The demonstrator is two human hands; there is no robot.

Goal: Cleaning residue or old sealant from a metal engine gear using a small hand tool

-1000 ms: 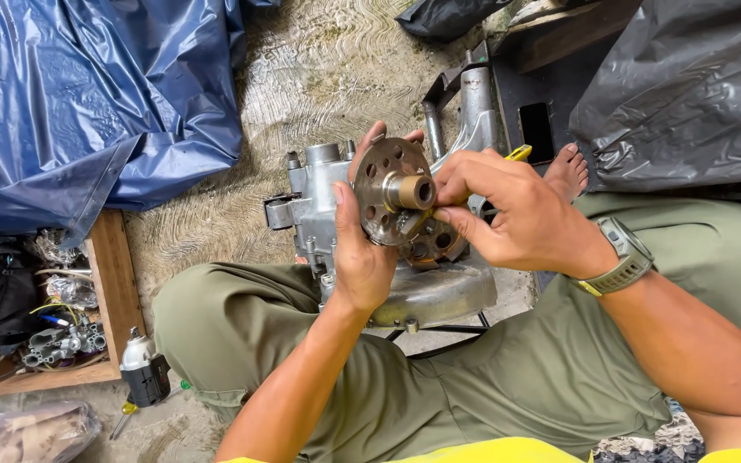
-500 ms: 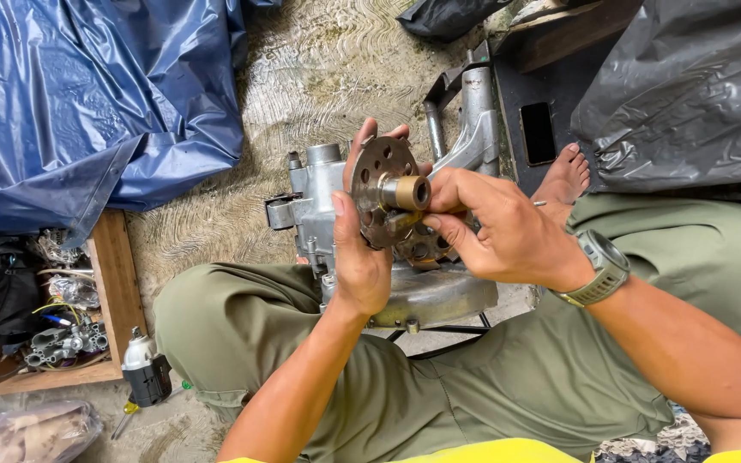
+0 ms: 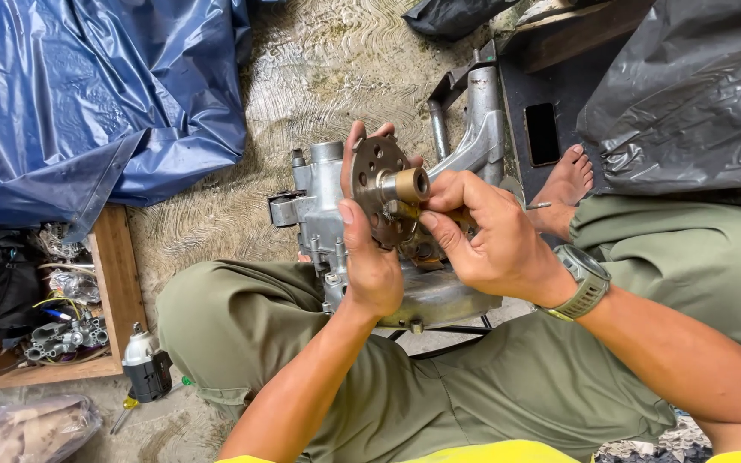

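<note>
I sit on the ground with a grey metal engine casing [image 3: 315,210] between my knees. My left hand [image 3: 370,257] grips a round perforated metal disc [image 3: 376,176] with a brass-coloured hub [image 3: 409,184], thumb on its front, fingers behind its top edge. My right hand [image 3: 482,236] pinches a small part at the disc's lower right, just under the hub; what the fingertips hold is too small to tell. A watch [image 3: 583,283] sits on my right wrist. My bare foot [image 3: 563,189] rests beside the casing.
A blue tarp [image 3: 87,94] lies at the left. A wooden tray [image 3: 113,283] with several metal parts and wires sits at the lower left, a small bottle [image 3: 143,364] beside it. Black plastic sheeting [image 3: 696,94], a dark phone [image 3: 542,133] and a grey metal frame piece [image 3: 478,111] lie behind.
My right hand has slid down and left from the disc's right edge to below the hub. The left hand still holds the disc, tilted slightly more toward me.
</note>
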